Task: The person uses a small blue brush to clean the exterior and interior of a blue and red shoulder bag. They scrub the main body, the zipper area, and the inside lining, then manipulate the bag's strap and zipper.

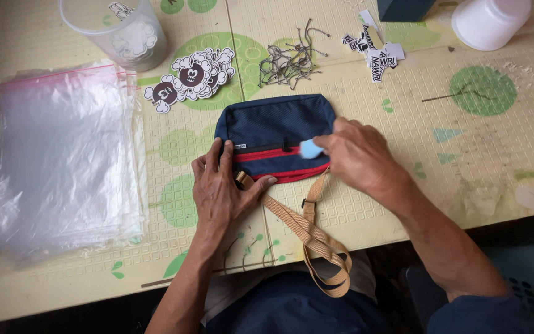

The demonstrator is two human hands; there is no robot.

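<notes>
Lying flat near the front edge of a patterned cream-and-green mat (403, 204), a small navy waist bag (267, 127) shows a mesh-textured front panel, a red band along its lower half, a dark zipper line across the middle and a tan webbing strap (316, 238) that loops off the table edge toward the person's lap. The left hand (220, 188) rests palm down on the bag's lower left corner, fingers spread, thumb stretched along the red trim beside a tan buckle. The right hand (356, 154) hovers over the bag's right end, fingertips pinched on a small pale blue object (309, 148) held against the zipper line; what the object is cannot be told. To the left lies a stack of clear zip-top plastic bags (63, 161). Beyond the bag sit a pile of cloud-shaped cartoon stickers (193, 77), a tangle of thin cords (288, 62), black-and-white tags (375, 52), a clear plastic tub (118, 31) and a white cup (486, 21).
</notes>
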